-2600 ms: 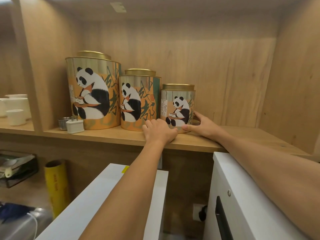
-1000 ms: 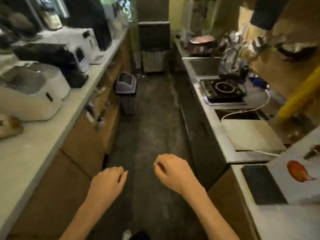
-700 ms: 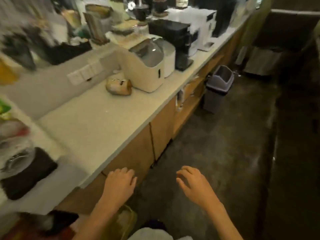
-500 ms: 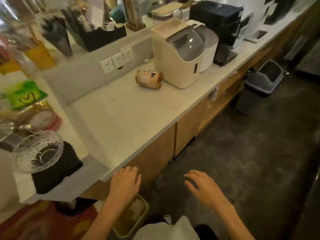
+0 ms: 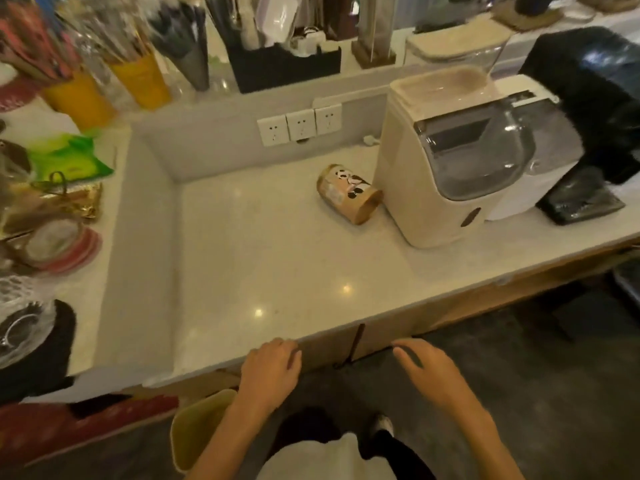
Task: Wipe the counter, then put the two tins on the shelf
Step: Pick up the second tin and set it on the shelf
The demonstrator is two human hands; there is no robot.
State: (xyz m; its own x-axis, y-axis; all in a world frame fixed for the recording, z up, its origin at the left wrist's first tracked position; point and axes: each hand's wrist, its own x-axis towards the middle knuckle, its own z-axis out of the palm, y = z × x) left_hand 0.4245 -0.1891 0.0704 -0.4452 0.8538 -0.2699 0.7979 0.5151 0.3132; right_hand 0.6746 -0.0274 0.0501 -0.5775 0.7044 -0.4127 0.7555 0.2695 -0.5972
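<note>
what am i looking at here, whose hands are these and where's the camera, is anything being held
There is no machine here: a person wears a wide-angle camera on the head, so it looks forward and down at their own bare hands. The left hand and right hand hover at the near edge of a pale counter; both are open and empty. On the counter a panda tin lies on its side, close beside a cream appliance. Wall sockets sit behind it. Cups of utensils and packets crowd the ledges at the back and left.
</note>
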